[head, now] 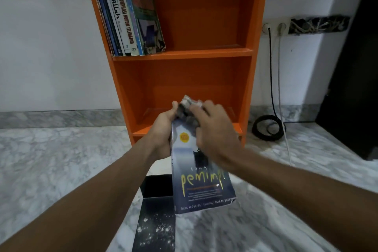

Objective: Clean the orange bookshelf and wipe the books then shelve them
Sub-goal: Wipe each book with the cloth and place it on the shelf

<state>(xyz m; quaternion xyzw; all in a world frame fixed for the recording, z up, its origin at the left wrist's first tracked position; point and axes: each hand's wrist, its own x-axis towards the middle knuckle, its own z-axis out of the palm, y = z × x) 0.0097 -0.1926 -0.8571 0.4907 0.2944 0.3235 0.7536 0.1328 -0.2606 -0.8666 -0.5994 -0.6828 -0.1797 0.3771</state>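
Note:
I hold a blue-grey paperback (202,192) with yellow lettering in front of the orange bookshelf (184,80). My left hand (162,133) grips the book's far left edge, thumb on top. My right hand (214,135) lies over the upper part of the cover and holds a crumpled grey cloth (189,106) against the book's top. Several books (131,12) lean to the left on the upper shelf. The lower shelf (184,92) has no books on it.
Dark books (155,217) lie flat on the marble floor (61,165) under my arms. A coiled black cable (268,127) and a white cable run down from wall sockets (274,26) right of the shelf. A dark cabinet (351,80) stands at far right.

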